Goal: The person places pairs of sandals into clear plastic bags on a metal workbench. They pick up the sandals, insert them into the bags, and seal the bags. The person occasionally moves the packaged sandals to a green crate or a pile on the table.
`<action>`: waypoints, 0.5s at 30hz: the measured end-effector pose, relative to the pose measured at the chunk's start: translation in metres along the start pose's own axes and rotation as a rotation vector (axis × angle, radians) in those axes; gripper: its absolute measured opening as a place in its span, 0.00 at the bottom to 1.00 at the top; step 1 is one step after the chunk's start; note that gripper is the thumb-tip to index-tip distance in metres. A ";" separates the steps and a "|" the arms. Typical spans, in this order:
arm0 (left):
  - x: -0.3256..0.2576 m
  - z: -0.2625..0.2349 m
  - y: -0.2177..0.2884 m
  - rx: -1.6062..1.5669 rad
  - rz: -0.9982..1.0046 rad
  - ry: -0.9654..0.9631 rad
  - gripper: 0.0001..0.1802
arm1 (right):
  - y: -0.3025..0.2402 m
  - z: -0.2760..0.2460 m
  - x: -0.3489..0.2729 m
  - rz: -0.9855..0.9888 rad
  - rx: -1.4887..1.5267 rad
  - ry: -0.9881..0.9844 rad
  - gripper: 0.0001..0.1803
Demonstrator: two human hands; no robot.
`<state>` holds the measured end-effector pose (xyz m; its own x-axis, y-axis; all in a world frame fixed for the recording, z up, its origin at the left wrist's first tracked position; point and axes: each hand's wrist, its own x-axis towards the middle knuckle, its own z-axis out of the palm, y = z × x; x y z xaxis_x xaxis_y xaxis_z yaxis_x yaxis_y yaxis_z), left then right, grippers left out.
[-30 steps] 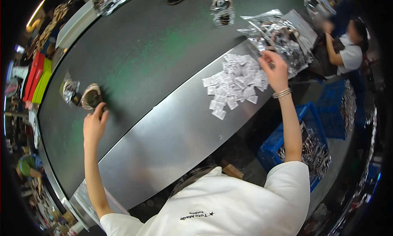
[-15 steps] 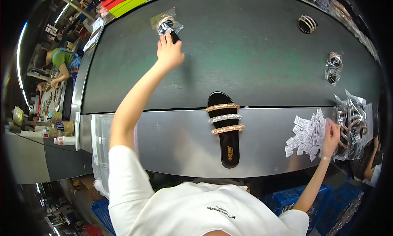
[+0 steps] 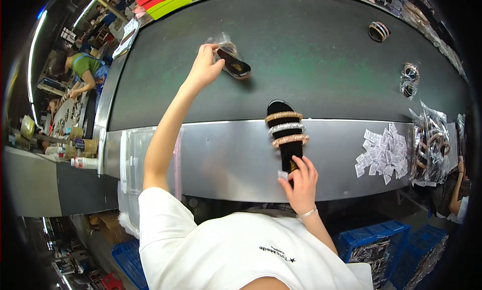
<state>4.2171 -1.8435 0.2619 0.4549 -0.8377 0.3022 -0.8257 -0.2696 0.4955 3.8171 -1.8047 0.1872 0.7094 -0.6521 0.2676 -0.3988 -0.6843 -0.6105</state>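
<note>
A flat black sandal [image 3: 290,151] with two gold straps and a silver one lies on the metal ledge, its toe reaching onto the dark surface beyond. My right hand [image 3: 302,187] is at its heel, a small white label [image 3: 282,175] at the thumb tip and the other fingers over the sole. Farther off to the left, my left hand [image 3: 204,66] grips a second black sandal [image 3: 234,65], held sole-up or tilted, I cannot tell which. Clear plastic wrap [image 3: 222,38] covers that sandal's strap end.
Loose white labels [image 3: 384,153] are heaped on the ledge at right, beside bagged sandals [image 3: 430,144]. Two more strappy pieces [image 3: 378,31] [image 3: 409,81] lie far right. Clear plastic bags [image 3: 134,162] rest at left. Blue crates [image 3: 374,234] stand below; a person in green [image 3: 85,66] works far left.
My right hand has come from the label heap to the near sandal's heel, bringing a label. My left hand has picked up the wrapped sandal and drawn it nearer.
</note>
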 end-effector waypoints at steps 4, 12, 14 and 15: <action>-0.104 -0.048 0.085 -0.106 0.091 -0.041 0.19 | 0.011 -0.002 -0.021 0.096 0.094 0.120 0.13; -0.215 -0.027 0.087 -0.157 -0.128 -0.037 0.26 | 0.014 0.012 -0.025 0.283 -0.174 0.098 0.32; -0.213 0.012 0.045 -0.168 -0.243 0.013 0.35 | 0.006 0.019 -0.016 0.271 -0.386 0.089 0.40; -0.213 0.029 0.032 -0.138 -0.275 -0.005 0.38 | 0.005 0.020 -0.011 0.315 -0.396 0.007 0.45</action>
<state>4.0844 -1.6872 0.1894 0.6529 -0.7449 0.1372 -0.6187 -0.4201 0.6639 3.8183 -1.7944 0.1661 0.5159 -0.8480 0.1216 -0.7837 -0.5245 -0.3328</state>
